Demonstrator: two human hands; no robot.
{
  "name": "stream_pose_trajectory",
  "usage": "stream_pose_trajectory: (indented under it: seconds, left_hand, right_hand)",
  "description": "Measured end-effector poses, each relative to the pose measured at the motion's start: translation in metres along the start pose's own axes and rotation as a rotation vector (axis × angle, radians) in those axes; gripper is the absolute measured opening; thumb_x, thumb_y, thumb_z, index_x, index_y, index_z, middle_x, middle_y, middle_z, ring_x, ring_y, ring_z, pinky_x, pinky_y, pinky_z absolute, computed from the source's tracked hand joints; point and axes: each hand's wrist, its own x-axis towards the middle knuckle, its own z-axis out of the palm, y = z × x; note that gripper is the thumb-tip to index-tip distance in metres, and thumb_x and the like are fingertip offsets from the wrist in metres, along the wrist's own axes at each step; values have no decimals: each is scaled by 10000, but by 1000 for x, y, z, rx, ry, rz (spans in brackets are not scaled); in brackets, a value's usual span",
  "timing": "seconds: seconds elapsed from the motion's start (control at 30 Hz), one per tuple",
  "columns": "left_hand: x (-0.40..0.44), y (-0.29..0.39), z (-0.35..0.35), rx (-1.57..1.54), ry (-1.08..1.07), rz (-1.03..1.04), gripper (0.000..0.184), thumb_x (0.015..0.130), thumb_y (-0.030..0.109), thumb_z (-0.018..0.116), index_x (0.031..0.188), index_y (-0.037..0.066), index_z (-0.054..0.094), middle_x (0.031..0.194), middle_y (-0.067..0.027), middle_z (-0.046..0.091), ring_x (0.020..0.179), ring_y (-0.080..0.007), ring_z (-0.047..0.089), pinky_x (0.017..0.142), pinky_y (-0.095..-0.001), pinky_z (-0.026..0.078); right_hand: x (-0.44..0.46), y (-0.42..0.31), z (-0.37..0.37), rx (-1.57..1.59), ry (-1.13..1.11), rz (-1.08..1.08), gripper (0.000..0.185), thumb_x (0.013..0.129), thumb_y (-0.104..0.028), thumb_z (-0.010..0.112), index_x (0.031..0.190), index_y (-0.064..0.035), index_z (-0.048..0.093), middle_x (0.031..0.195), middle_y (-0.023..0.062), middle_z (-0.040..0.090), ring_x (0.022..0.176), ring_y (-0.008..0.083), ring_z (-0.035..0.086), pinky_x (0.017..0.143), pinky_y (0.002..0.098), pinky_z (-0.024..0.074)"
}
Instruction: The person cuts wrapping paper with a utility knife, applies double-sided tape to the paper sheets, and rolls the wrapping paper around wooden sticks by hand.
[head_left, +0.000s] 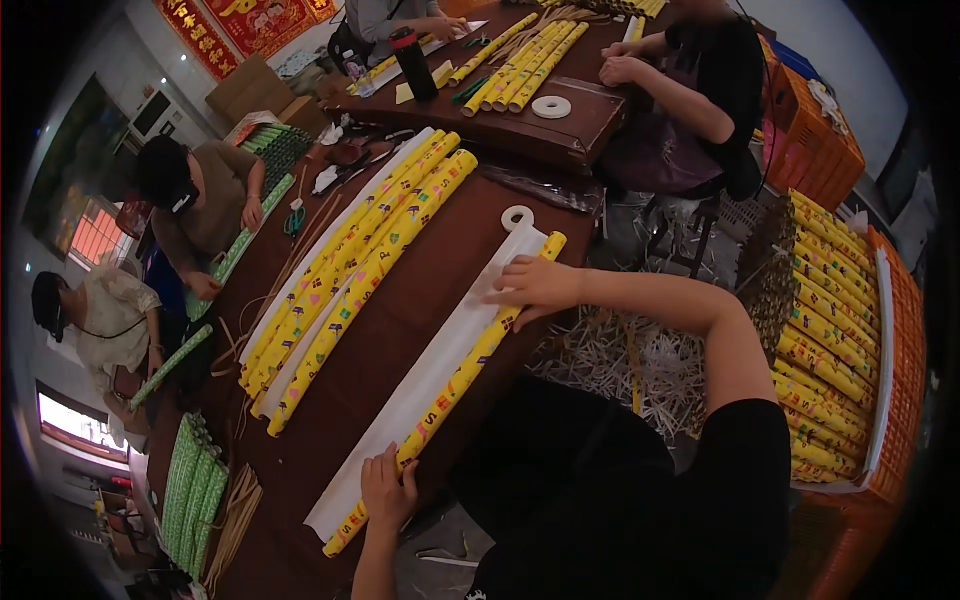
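One yellow roll [466,370] lies along the near side of the table [398,325], with a white sheet [405,415] against its length. The left hand [388,492] rests over the roll toward its lower end. The right hand [538,285] rests near the upper end, fingers reaching onto the sheet. Whether either grip closes around the roll, I cannot tell. A tape ring [517,218] sits just beside the upper end. More yellow rolls [372,290] lie farther across, green rolls [195,495] past them; an orange crate [908,335] holds many others.
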Motion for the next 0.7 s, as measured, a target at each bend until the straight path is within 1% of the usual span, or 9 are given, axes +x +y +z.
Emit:
stream_pose_trajectory:
  seconds: [0.03, 0.13, 0.17, 0.23, 0.3, 0.4, 0.53, 0.63, 0.7]
  left_hand:
    - [1, -1, 0, -4, 30, 18, 383, 814, 155, 716, 1129, -16, 582, 914, -157, 574, 828, -324, 553, 753, -395, 460]
    - [7, -2, 0, 3, 45, 2, 357, 788, 161, 733, 1070, -8, 595, 916, -157, 573, 849, -330, 563, 762, -395, 468]
    - [6, 1, 0, 16, 22, -27, 349, 774, 167, 741, 1044, -4, 600, 916, -155, 573, 858, -334, 566, 765, -396, 471]
    - [8, 3, 0, 44, 31, -28, 372, 756, 191, 753, 1040, -1, 607, 911, -143, 572, 856, -323, 564, 758, -394, 466]
    - [14, 5, -8, 186, 94, 111, 389, 754, 213, 761, 1046, 6, 609, 905, -135, 567, 840, -305, 550, 737, -396, 455]
    - [6, -1, 1, 188, 35, 53, 407, 755, 225, 766, 1062, 7, 611, 927, -132, 562, 823, -291, 532, 718, -399, 442]
    - [6, -3, -2, 175, 37, 44, 418, 772, 199, 754, 1110, 3, 606, 960, -136, 558, 812, -292, 522, 703, -401, 438]
    - [3, 2, 2, 129, -46, -22, 422, 791, 162, 736, 1157, 4, 597, 982, -136, 550, 843, -302, 526, 735, -405, 431]
    - [-4, 12, 14, 119, 85, -232, 436, 804, 145, 723, 1191, 3, 579, 1013, -146, 552, 918, -328, 528, 808, -424, 416]
  right_hand:
    - [-4, 2, -2, 31, 68, 148, 450, 779, -450, 740, 1068, -121, 634, 1071, 54, 568, 976, 221, 538, 851, 364, 413]
    - [-17, 0, 17, 100, 64, 188, 440, 767, -451, 756, 1045, -139, 617, 1022, 17, 561, 971, 210, 533, 847, 368, 402]
    - [-18, -2, 17, 99, 72, 201, 435, 742, -403, 787, 1038, -132, 621, 994, 14, 570, 942, 215, 546, 835, 362, 406]
    - [-18, 2, 15, 114, 53, 193, 428, 746, -402, 782, 1040, -134, 623, 992, 12, 567, 939, 212, 546, 831, 360, 405]
    - [-16, 2, 17, 133, 53, 197, 422, 750, -401, 778, 1042, -137, 625, 990, 9, 564, 937, 209, 546, 826, 358, 403]
    - [-17, 3, 19, 124, 67, 175, 411, 772, -420, 756, 1044, -146, 616, 983, 3, 551, 929, 197, 538, 805, 353, 404]
    - [-16, 4, 17, 106, 68, 173, 397, 781, -413, 742, 1046, -145, 616, 987, 0, 555, 930, 198, 538, 809, 357, 408]
    - [-14, 6, 21, 120, 42, 182, 388, 793, -402, 732, 1057, -142, 617, 992, 2, 566, 950, 201, 543, 835, 366, 407]
    - [-15, 8, 22, 137, 10, 189, 389, 799, -397, 728, 1067, -138, 617, 993, 6, 574, 967, 203, 549, 860, 372, 405]
